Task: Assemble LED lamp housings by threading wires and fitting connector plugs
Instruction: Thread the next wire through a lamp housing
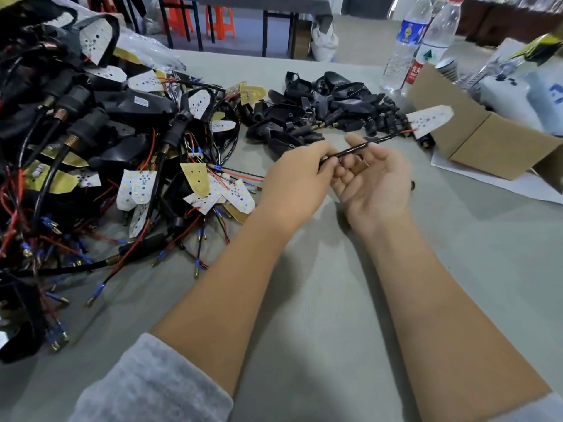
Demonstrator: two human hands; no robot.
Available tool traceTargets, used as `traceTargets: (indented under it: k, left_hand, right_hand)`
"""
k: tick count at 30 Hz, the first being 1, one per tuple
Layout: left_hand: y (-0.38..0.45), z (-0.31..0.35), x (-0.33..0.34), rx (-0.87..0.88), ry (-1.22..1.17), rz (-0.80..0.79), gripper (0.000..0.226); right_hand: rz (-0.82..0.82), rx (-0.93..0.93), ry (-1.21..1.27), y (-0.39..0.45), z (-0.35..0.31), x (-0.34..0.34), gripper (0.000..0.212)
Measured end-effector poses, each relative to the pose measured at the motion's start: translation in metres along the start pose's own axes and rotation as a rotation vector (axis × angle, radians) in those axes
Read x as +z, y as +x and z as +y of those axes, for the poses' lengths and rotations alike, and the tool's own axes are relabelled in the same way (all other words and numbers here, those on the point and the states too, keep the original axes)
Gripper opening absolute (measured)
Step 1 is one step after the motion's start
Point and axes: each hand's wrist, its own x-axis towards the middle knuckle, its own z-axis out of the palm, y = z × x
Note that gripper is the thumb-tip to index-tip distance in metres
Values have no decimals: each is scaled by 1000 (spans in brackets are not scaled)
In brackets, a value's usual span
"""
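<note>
A black sleeved wire (pixel 362 146) runs from my hands up and right to a white LED board (pixel 430 120) that hangs in the air above the table. My left hand (pixel 297 184) pinches the near end of the wire between thumb and fingers. Palm up, my right hand (pixel 373 181) supports the wire across its curled fingers, the thumb raised beside it. A pile of black lamp housings and plugs (pixel 320 108) lies just beyond my hands. A big heap of wired LED boards and finished assemblies (pixel 100 153) covers the left side.
An open cardboard box (pixel 475 138) stands at the right on white paper. Two plastic water bottles (pixel 420 41) stand behind it. Loose blue-capped wire ends (pixel 97 295) spill toward the front left. The grey table (pixel 320 300) lies under my forearms.
</note>
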Motion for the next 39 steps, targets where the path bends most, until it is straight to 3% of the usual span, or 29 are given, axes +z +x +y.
traceTargets:
  k: [5, 10, 16, 19, 22, 24, 27, 30, 33, 35, 39]
  left_hand:
    - [0, -12, -11, 34, 52, -83, 20]
    - [3, -24, -20, -3, 301, -26, 31]
    - [3, -31, -23, -58, 223, 73, 45]
    - [1, -35, -21, -59, 234, 25, 34]
    - [1, -36, -15, -4, 282, 28, 21]
    - [2, -38, -14, 11, 364, 36, 34]
    - [2, -43, -15, -20, 354, -77, 50]
    - [3, -45, -14, -24, 324, -61, 46]
    - [5, -45, -15, -72, 320, 7, 38]
    - [5, -46, -16, -68, 342, 13, 34]
    - [4, -43, -16, -70, 302, -24, 32]
  right_hand:
    - [28, -90, -347, 2, 8, 3, 17]
    - [121, -156, -256, 5, 2, -3, 24]
    - [214, -153, -169, 7, -3, -4, 25]
    - [119, -96, -304, 4, 0, -3, 16]
    - [-24, -87, -613, -1, 6, 1, 10]
    - [-76, -118, -770, -3, 10, 3, 13]
    - [-114, -174, -920, -4, 15, 4, 17]
    - [-22, -233, -848, -2, 18, 5, 15]
    - [170, -274, -724, 3, 16, 3, 21]
    - [271, -258, -538, 5, 12, 2, 26]
    - [239, -152, -238, 6, 3, 0, 22]
